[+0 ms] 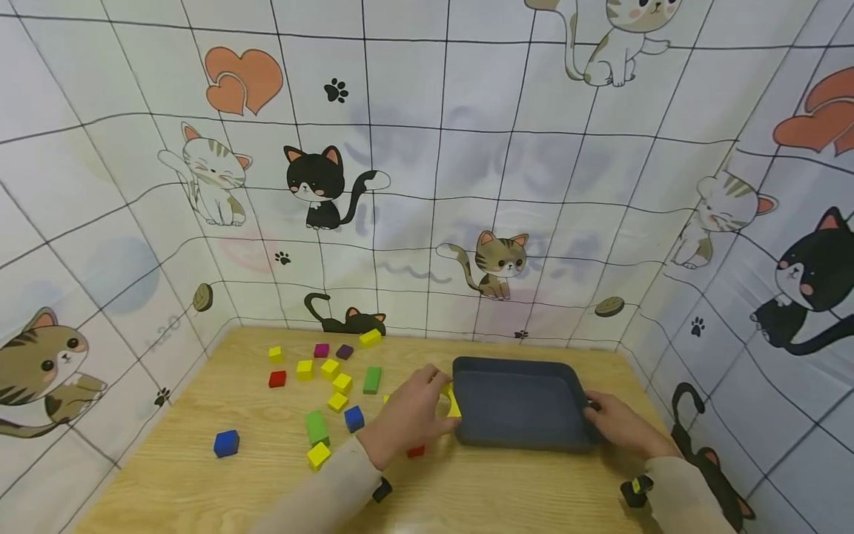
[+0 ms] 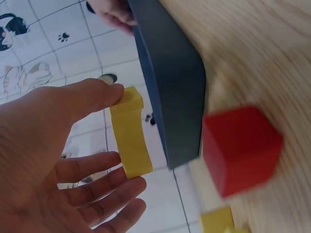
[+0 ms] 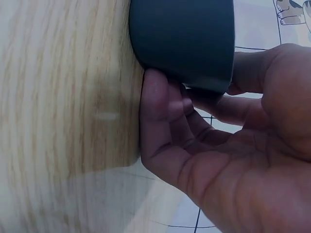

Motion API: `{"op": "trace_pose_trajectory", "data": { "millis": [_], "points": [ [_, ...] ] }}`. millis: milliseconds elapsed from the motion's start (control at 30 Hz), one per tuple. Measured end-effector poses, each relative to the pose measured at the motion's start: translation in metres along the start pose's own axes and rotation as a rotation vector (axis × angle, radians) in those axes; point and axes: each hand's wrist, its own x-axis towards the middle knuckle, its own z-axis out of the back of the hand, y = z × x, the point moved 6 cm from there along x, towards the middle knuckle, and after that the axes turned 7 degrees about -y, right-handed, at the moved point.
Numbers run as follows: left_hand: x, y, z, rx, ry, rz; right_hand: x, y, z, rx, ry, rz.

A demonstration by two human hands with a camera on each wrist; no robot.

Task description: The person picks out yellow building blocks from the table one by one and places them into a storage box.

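Note:
My left hand (image 1: 414, 409) pinches a yellow block (image 2: 130, 133) on end between thumb and fingertips, beside the left wall of the dark grey tray (image 1: 520, 404). In the head view that hand partly covers the block. At the tray's right side, my right hand (image 1: 627, 426) grips the edge, with its thumb at the rim and its fingers curled below, close to the tabletop in the right wrist view. A red block (image 2: 240, 150) lies on the table near the tray's left end.
Several loose blocks lie left of the tray, among them a blue block (image 1: 226, 443), a green block (image 1: 316, 428), a red block (image 1: 276, 379) and a yellow block (image 1: 305, 370). A cat-patterned sheet (image 1: 414, 170) stands behind the wooden table (image 1: 180, 482) and along both sides.

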Motion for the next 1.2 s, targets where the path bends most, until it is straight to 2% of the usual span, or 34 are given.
{"op": "trace_pose_trajectory", "data": {
  "millis": [200, 367, 667, 800, 967, 1067, 1200],
  "points": [
    [0.013, -0.016, -0.020, 0.010, -0.004, -0.026, 0.000, 0.003, -0.003, -0.005, 0.008, -0.009],
    [0.019, -0.023, -0.036, 0.052, 0.023, -0.033, 0.001, 0.007, -0.005, -0.038, -0.007, 0.004],
    [0.029, -0.035, -0.049, 0.095, 0.051, -0.054, -0.001, 0.008, -0.004, -0.067, -0.025, 0.030],
    [0.026, -0.034, -0.047, 0.079, 0.044, -0.054, -0.001, 0.007, -0.002, -0.059, -0.012, 0.023],
    [0.019, -0.027, -0.039, 0.014, 0.033, -0.035, -0.002, 0.006, -0.002, -0.031, 0.000, 0.018],
    [0.013, -0.021, -0.032, -0.019, 0.035, -0.005, -0.002, 0.005, -0.001, -0.030, -0.007, 0.017],
    [0.004, -0.012, -0.018, -0.032, 0.002, 0.025, -0.004, 0.006, -0.002, -0.014, -0.024, 0.034]
  ]
}}
